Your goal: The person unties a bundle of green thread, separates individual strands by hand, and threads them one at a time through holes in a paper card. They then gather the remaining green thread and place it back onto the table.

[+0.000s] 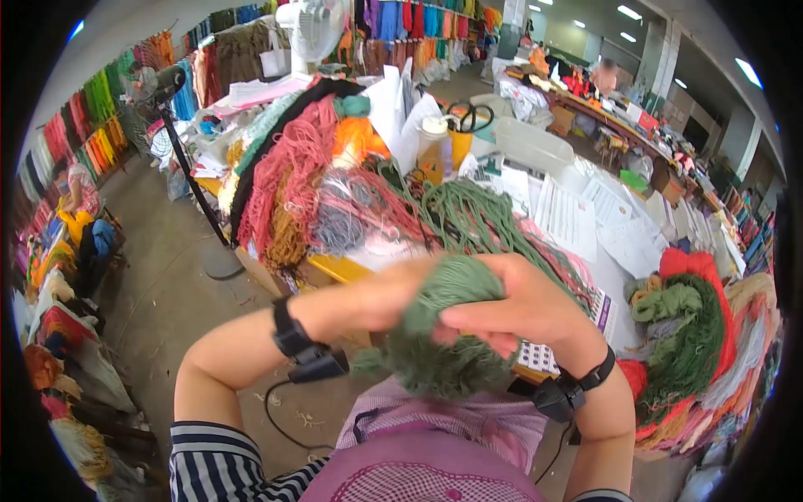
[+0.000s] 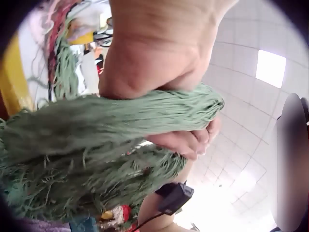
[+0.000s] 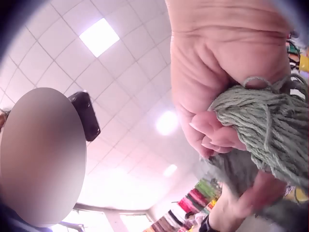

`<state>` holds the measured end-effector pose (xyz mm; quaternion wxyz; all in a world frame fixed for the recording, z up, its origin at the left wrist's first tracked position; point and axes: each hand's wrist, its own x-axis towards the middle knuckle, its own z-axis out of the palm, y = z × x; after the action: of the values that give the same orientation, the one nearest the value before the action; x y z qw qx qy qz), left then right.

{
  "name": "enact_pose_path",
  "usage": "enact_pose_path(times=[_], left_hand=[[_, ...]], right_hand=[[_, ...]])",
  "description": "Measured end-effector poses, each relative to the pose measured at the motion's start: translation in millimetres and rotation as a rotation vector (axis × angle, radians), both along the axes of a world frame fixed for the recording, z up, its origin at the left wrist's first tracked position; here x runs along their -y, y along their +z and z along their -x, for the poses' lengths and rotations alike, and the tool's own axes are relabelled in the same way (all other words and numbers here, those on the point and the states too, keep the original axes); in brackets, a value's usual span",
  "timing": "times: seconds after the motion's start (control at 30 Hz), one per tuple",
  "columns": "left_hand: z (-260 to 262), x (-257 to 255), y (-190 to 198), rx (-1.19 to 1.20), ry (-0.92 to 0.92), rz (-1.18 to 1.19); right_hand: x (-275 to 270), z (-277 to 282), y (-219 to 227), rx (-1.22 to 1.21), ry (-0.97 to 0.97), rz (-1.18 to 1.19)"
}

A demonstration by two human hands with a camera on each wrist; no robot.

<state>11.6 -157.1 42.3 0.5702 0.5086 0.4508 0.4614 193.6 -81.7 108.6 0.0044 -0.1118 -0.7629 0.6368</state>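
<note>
A skein of dull green yarn (image 1: 456,289) is held in front of the body, its loose, frayed strands hanging below. My right hand (image 1: 531,309) grips it, thumb across the front and fingers curled round the strands, as the right wrist view shows. On the other side, my left hand (image 1: 381,293) holds the skein too, partly hidden behind it and blurred in the head view. In the left wrist view, the yarn (image 2: 120,116) passes under the left palm (image 2: 149,72), with curled fingertips showing below its looped end.
A table beyond the hands bears heaped pink yarn (image 1: 288,159), more green yarn (image 1: 473,213), papers (image 1: 565,217), scissors (image 1: 470,117) and a clear plastic box (image 1: 531,144). Green and red skeins (image 1: 694,326) lie at right. A fan (image 1: 309,29) stands at the back.
</note>
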Motion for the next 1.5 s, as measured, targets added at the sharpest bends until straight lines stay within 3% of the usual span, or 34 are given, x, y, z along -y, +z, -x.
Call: enact_pose_path(times=[0.03, 0.07, 0.13, 0.2, 0.23, 0.27, 0.33, 0.37, 0.43, 0.47, 0.53, 0.57, 0.6, 0.67, 0.7, 0.73, 0.8, 0.87, 0.9, 0.93, 0.97, 1.0, 1.07, 1.13, 1.17, 1.23, 1.27, 1.33, 1.4, 1.47, 1.5], left_hand=[[-6, 5, 0, 0.211, -0.223, 0.3], [-7, 3, -14, 0.187, -0.352, 0.301], [-4, 2, 0, -0.039, -0.756, 0.317], [0, 0, 18, -0.029, -0.753, 0.24], [2, -3, 27, -0.018, -0.749, 0.167], [4, -8, 35, -0.02, -0.754, 0.171], [4, -13, 46, 0.363, -0.46, 0.069], [-4, -9, 49, 0.364, -0.459, 0.078], [-25, 2, 55, 0.363, -0.116, -0.137], [-22, 3, 52, 0.357, -0.12, -0.131], [-6, 12, 46, -0.105, 0.07, -0.589], [3, 23, 49, -0.15, 0.129, -0.412], [8, 23, 47, -0.153, 0.125, -0.403], [19, 12, 35, -0.367, 0.176, -0.306], [21, 9, 25, -0.366, 0.171, -0.301], [23, 7, 14, -0.37, 0.136, -0.236], [26, 2, 4, -0.372, 0.108, -0.172], [26, -6, 1, -0.959, 0.329, -0.403], [26, -11, -2, -1.232, 0.435, -0.347], [25, -14, -3, -1.234, 0.437, -0.35], [22, -17, -3, -1.38, 0.445, -0.348], [17, -19, 0, -1.525, 0.456, -0.345], [16, -17, 4, -1.478, 0.5, -0.384], [22, -15, 9, -1.187, 0.345, -0.323], [24, -14, 9, -1.187, 0.348, -0.323], [29, -8, 7, -0.333, 0.31, -0.281], [36, -6, 10, -0.333, 0.309, -0.28], [57, -3, 21, -0.044, 0.43, -0.181], [82, 2, 31, 0.014, 0.46, -0.198], [91, 4, 35, 0.073, 0.485, -0.221], [92, 4, 38, 0.096, 0.519, -0.244]], right_hand=[[-9, -3, -4, 0.002, -0.045, -0.039], [-20, -8, -11, 0.008, -0.094, -0.072], [-41, -12, -37, 0.047, -0.059, -0.138], [-52, -12, -72, -0.028, 0.282, -0.085], [-48, -11, -85, 0.075, 0.418, 0.172], [-39, -6, -96, 0.07, 0.413, 0.175], [-18, 10, -114, 0.198, 0.684, 0.532], [-8, 19, -116, 0.194, 0.685, 0.54], [5, 29, -117, -0.257, 0.535, 0.901], [0, 29, -125, -0.266, 0.534, 0.904], [-13, 30, -147, -0.186, 0.305, 0.872], [-19, 31, -148, -0.168, 0.112, 0.773], [-22, 33, -142, -0.172, 0.109, 0.782], [-27, 34, -125, -0.189, -0.246, -0.014], [-28, 33, -124, -0.199, -0.23, -0.219], [-22, 35, -121, -0.199, -0.233, -0.216], [-6, 48, -115, -0.621, -0.427, -0.356], [-4, 54, -129, -0.616, -0.467, -0.254], [-2, 53, -127, -0.454, -0.415, -0.208], [-1, 52, -124, -0.295, -0.363, -0.163], [-1, 55, -121, -0.256, -0.522, -0.152], [-7, 54, -122, -0.26, -0.521, -0.156], [-20, 54, -126, -0.343, -0.607, -0.319], [-20, 53, -122, -0.357, -0.643, -0.189], [-26, 51, -129, -0.301, -0.638, -0.046], [-23, 48, -129, -0.331, -0.669, 0.151], [-22, 43, -129, -0.332, -0.67, 0.152], [-24, 32, -125, -0.178, -0.393, 0.002], [-9, 26, -116, -0.084, -0.342, -0.068], [-3, 21, -113, 0.005, -0.194, -0.357], [-3, 20, -111, -0.002, -0.189, -0.363]])
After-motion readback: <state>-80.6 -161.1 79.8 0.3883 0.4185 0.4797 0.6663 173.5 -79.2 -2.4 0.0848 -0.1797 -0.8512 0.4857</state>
